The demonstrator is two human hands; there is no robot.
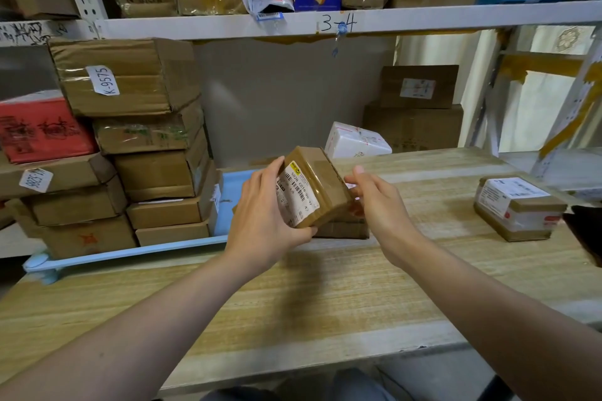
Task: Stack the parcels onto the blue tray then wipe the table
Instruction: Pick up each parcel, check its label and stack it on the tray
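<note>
1. Widest thing in view is the wooden table point(325, 296), pale and striped along its grain, running right across the shot with both forearms reaching out over it.
2. Behind it stands the white shelving unit point(228, 23), its upper shelf hand-marked "3-4" on the front edge and packed with cartons and bags.
3. On the left, there's the blue tray point(130, 252), its long rim along the table's left end, and it carries a stack of brown parcels point(156, 153) piled several layers high, the top one labelled "K-9575".
4. Beside that stack, far left, a red parcel point(42, 130) sits on flatter brown boxes.
5. Out at the table's right end, well apart from the hands, lies a taped parcel point(518, 208) with a white label, flat on the wood.
6. At the back, a white wrapped parcel point(355, 142) rests by the table's far edge.
7. Centre stage: a small brown parcel point(312, 187), label up, tilted, held in the air just above a flat brown box point(342, 228) lying by the tray's right end.
8. The left hand point(264, 212) has it, thumb under the near edge and fingers curled over the far left side.
9. The right hand point(374, 197) has relaxed fingers at the parcel's right side, near its lower corner; real contact is not clear.
</note>
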